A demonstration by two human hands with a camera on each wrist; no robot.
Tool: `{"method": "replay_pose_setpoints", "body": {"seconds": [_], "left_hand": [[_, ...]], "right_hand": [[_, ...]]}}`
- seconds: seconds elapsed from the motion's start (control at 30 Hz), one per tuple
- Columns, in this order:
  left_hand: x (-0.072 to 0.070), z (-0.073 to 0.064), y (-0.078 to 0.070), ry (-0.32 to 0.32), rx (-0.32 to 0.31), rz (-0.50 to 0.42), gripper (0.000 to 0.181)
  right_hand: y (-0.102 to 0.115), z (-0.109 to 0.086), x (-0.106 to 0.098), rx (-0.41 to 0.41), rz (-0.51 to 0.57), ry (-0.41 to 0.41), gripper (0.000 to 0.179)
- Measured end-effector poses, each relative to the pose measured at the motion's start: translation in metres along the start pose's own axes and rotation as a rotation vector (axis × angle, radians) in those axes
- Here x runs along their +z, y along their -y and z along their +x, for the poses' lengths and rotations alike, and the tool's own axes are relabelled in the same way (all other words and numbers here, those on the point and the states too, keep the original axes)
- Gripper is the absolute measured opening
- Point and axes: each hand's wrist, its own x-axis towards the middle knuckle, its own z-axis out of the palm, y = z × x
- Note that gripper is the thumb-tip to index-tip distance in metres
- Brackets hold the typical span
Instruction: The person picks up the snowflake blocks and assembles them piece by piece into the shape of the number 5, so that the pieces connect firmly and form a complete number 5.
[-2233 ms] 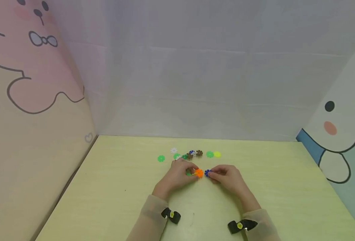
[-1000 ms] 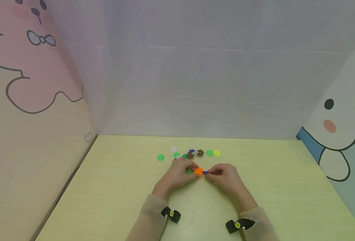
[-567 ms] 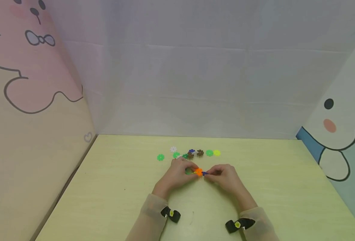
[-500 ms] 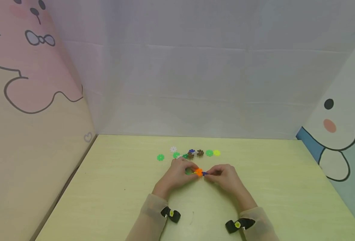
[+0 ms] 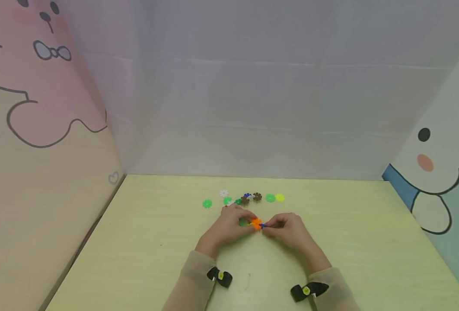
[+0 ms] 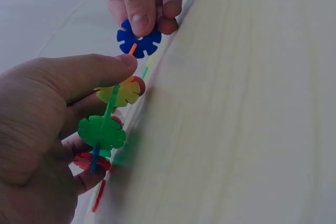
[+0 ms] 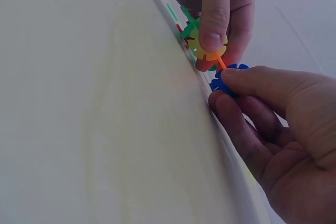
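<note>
Over the middle of the table, my left hand (image 5: 229, 225) grips a chain of interlocking snowflake discs. In the left wrist view the chain shows a yellow disc (image 6: 126, 95), a green disc (image 6: 100, 132) and a red disc (image 6: 87, 161) below it. An orange disc (image 5: 256, 223) stands at the chain's right end, between my two hands. My right hand (image 5: 291, 229) pinches a blue snowflake disc (image 6: 151, 41) between thumb and fingers. The blue disc's rim meets the orange disc's edge. My fingers hide part of the chain.
Behind my hands lie loose discs: a green disc (image 5: 207, 203), a white disc (image 5: 223, 193), another green disc (image 5: 270, 198) and a yellow disc (image 5: 279, 197). Brown, blue and white discs (image 5: 257, 197) form a cluster. A pale curtain (image 5: 229, 129) rises at the table's back edge.
The blue disc, earlier face-on and apart from the orange one, has been turned edge-on and brought left against it. My left hand has stayed almost in place.
</note>
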Motion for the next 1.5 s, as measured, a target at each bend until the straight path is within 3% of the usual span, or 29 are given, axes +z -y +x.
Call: {"method": "replay_pose_setpoints", "body": {"seconds": [0.23, 0.47, 0.73, 0.93, 1.3, 1.5], "left_hand": [[-0.003, -0.001, 0.003, 0.024, -0.011, 0.013, 0.025], [-0.001, -0.001, 0.006, 0.024, -0.036, -0.003, 0.025], [0.005, 0.001, 0.009, 0.032, -0.052, -0.009, 0.025], [0.006, 0.003, 0.007, 0.031, -0.045, -0.011, 0.025], [0.006, 0.003, 0.006, 0.032, -0.053, -0.024, 0.026], [0.006, 0.003, 0.006, 0.027, -0.048, -0.016, 0.026]], "right_hand": [[-0.002, 0.002, -0.001, 0.020, -0.019, 0.047, 0.015], [-0.008, 0.002, -0.015, 0.013, -0.020, 0.099, 0.022], [-0.017, 0.011, -0.031, 0.131, 0.003, -0.018, 0.020], [-0.025, 0.034, -0.046, 0.084, -0.030, -0.100, 0.032], [-0.028, 0.065, -0.057, 0.079, -0.259, -0.102, 0.047], [-0.021, 0.064, -0.054, 0.123, -0.275, -0.125, 0.041]]}}
